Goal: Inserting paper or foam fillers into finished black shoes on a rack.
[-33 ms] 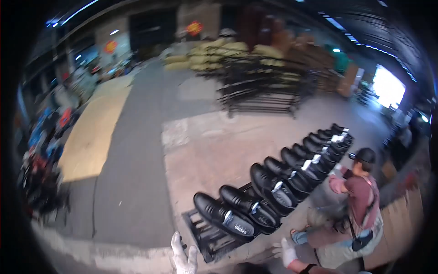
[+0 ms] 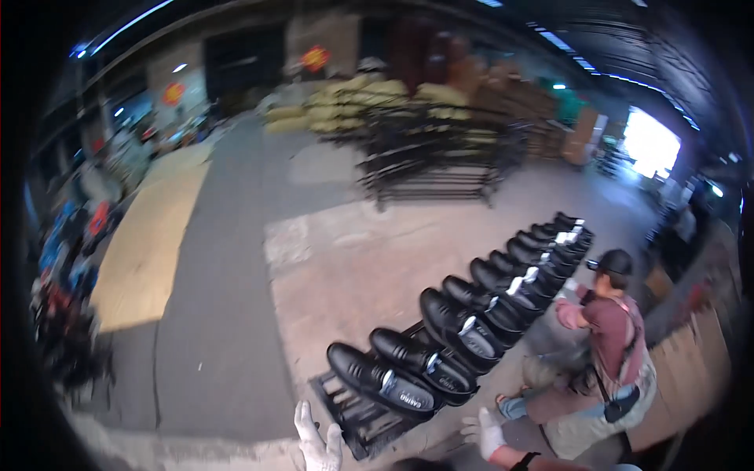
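Two white-gloved hands of mine show at the lower edge. My left hand (image 2: 318, 441) is beside the near end of a black slatted rack (image 2: 343, 408), fingers apart and holding nothing. Across the rack's near corner, my right hand (image 2: 484, 433) hovers with its fingers spread, also holding nothing. A dark band circles that wrist. On the rack, black leather shoes stand in a long row running away to the right, toes to the left. Nearest to my hands is a shoe (image 2: 369, 373) with a pale insole label; a second shoe (image 2: 412, 351) stands right behind it.
A person (image 2: 613, 330) in a maroon top and dark cap sits at the rack's right side, hands near the far shoes. Empty black racks (image 2: 432, 169) are stacked farther back, before yellowish sacks (image 2: 357, 102). Cardboard (image 2: 683, 377) stands at right; a tan sheet (image 2: 149, 259) lies at left.
The view has turned slightly, so the rack, shoes and seated person appear a little farther left and lower. Both my hands remain open beside the rack's near end.
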The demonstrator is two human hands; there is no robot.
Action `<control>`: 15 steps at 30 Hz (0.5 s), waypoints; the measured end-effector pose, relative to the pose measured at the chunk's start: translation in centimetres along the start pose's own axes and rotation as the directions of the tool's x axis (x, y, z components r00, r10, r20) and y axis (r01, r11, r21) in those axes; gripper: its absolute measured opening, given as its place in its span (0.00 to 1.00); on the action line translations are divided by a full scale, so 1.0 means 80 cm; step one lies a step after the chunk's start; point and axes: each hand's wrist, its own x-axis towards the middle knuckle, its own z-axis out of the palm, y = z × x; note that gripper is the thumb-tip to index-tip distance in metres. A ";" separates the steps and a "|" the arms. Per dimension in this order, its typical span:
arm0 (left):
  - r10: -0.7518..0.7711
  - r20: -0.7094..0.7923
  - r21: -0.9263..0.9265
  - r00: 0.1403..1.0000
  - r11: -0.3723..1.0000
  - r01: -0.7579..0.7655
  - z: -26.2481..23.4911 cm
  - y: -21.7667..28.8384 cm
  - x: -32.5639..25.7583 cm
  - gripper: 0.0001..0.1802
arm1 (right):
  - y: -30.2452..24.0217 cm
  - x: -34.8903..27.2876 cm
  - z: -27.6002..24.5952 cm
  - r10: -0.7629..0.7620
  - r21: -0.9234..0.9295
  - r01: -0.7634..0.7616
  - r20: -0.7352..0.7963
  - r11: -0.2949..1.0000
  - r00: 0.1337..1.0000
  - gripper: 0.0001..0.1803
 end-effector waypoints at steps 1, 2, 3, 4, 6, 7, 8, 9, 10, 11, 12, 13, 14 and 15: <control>-0.024 0.002 -0.051 1.000 0.998 0.024 -0.002 0.032 0.019 0.30 | -0.014 -0.008 0.044 0.087 0.321 -0.105 0.069 0.941 0.994 0.25; 0.125 0.036 0.014 0.991 0.992 -0.126 -0.006 -0.023 0.051 0.30 | -0.021 -0.023 0.071 0.057 0.362 -0.074 0.056 0.929 0.997 0.25; 0.265 0.071 0.075 0.962 0.960 -0.270 -0.002 -0.102 0.089 0.30 | -0.024 -0.040 0.099 0.119 0.414 -0.126 0.044 0.902 0.992 0.24; 0.336 0.086 0.240 0.938 0.907 -0.346 0.004 -0.132 0.111 0.30 | -0.024 -0.050 0.122 0.182 0.464 -0.174 0.028 0.868 0.983 0.24; 0.264 0.254 0.201 0.931 0.927 -0.318 0.011 -0.111 0.135 0.30 | 0.022 -0.045 0.123 0.052 0.621 -0.191 0.235 0.760 0.971 0.29; 0.201 0.360 0.143 0.911 0.953 -0.267 0.008 -0.110 0.143 0.31 | 0.066 -0.038 0.117 -0.102 0.708 -0.260 0.425 0.657 0.899 0.34; 0.209 0.468 0.113 0.858 0.949 -0.293 -0.002 -0.114 0.153 0.32 | 0.116 -0.013 0.122 -0.297 0.760 -0.296 0.534 0.578 0.791 0.41; 0.207 0.562 0.095 0.801 0.946 -0.311 -0.017 -0.126 0.169 0.33 | 0.120 -0.020 0.161 -0.309 0.776 -0.301 0.528 0.554 0.791 0.41; 0.236 0.634 0.102 0.737 0.919 -0.382 -0.033 -0.138 0.187 0.34 | 0.105 -0.045 0.207 -0.213 0.829 -0.156 0.312 0.538 0.926 0.40; 0.259 0.705 0.096 0.661 0.888 -0.450 -0.046 -0.148 0.207 0.35 | 0.080 -0.062 0.247 -0.104 0.843 0.001 0.065 0.539 0.992 0.39; 0.298 0.731 -0.007 0.614 0.903 -0.430 -0.062 -0.153 0.229 0.36 | 0.063 -0.065 0.273 -0.127 0.843 0.085 -0.019 0.531 0.992 0.36; 0.179 0.757 0.027 0.628 0.952 -0.305 -0.087 -0.177 0.245 0.36 | 0.026 -0.077 0.307 0.136 0.790 0.008 -0.115 0.613 0.984 0.36; 0.164 0.749 0.026 0.642 0.961 -0.276 -0.113 -0.196 0.266 0.34 | -0.030 -0.105 0.350 0.167 0.812 0.072 -0.205 0.579 0.964 0.37; 0.154 0.749 0.018 0.645 0.968 -0.252 -0.146 -0.213 0.291 0.32 | -0.065 -0.130 0.388 0.202 0.826 0.150 -0.302 0.543 0.932 0.37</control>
